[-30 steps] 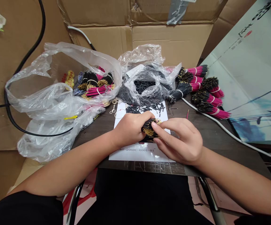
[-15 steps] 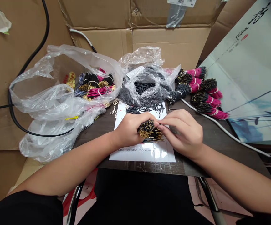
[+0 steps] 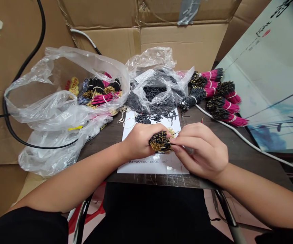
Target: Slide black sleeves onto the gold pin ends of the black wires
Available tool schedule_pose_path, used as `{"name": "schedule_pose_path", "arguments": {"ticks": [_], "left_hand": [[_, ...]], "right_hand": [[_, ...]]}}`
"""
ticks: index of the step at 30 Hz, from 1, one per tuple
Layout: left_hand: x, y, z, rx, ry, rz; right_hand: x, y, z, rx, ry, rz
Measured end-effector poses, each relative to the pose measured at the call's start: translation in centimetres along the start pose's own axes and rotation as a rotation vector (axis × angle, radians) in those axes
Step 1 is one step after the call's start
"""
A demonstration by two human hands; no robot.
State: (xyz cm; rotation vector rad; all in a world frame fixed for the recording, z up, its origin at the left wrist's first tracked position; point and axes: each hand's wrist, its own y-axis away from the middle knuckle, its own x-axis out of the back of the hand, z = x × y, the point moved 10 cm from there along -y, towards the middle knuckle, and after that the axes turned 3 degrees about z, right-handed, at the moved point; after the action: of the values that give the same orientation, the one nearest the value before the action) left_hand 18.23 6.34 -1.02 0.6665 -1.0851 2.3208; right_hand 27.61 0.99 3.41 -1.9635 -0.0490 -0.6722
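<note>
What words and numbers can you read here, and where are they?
"RS-206DC-E001-01" on the white paper sheet; any letter before the R is unclear.
Brush-written characters on the pale blue board: too blurred to read.
White label on the plastic bag: too small to read.

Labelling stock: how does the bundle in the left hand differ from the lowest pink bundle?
The black bundle is held in the left hand; the pink bundle lies on the table. The black bundle shows no pink or white band; the pink bundle has both. Both have gold-coloured tips.
</note>
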Motion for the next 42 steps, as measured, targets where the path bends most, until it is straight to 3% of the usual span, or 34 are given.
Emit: {"name": "schedule_pose_path", "arguments": {"ticks": [12,17,21,25,29,33,39,42], "left_hand": [[-0.5,0.1,-0.5,0.039,-0.099,-0.038],[-0.6,0.0,-1.0,0.106,-0.07,-0.05],[-1.1,-0.1,-1.3,0.206,0.086,-0.085],[-2.7,0.2,-1.9,0.417,0.36,-0.211],[-4.1,0.6,-0.9,0.53,0.73,-0.298],[-5.2,1.5,-0.1,0.609,0.911,-0.412],[-5.5,1.6,-0.1,0.641,1.027,-0.363],[-5.2,1.5,-0.5,0.641,0.984,-0.302]], "right_hand": [[-0.6,0.1,0.3,-0.007,0.079,-0.033],[-0.5,0.3,-0.2,0.079,0.24,-0.02],[-1.0,0.8,-0.6,0.178,0.303,-0.053],[-1.5,0.9,-0.2,0.169,0.269,-0.104],[-1.8,1.0,0.0,0.15,0.191,-0.097],[-1.9,1.4,-0.7,0.231,0.12,-0.059],[-2.7,1.6,-0.9,0.243,0.122,-0.074],[-3.1,1.6,-1.0,0.228,0.16,-0.075]]}}
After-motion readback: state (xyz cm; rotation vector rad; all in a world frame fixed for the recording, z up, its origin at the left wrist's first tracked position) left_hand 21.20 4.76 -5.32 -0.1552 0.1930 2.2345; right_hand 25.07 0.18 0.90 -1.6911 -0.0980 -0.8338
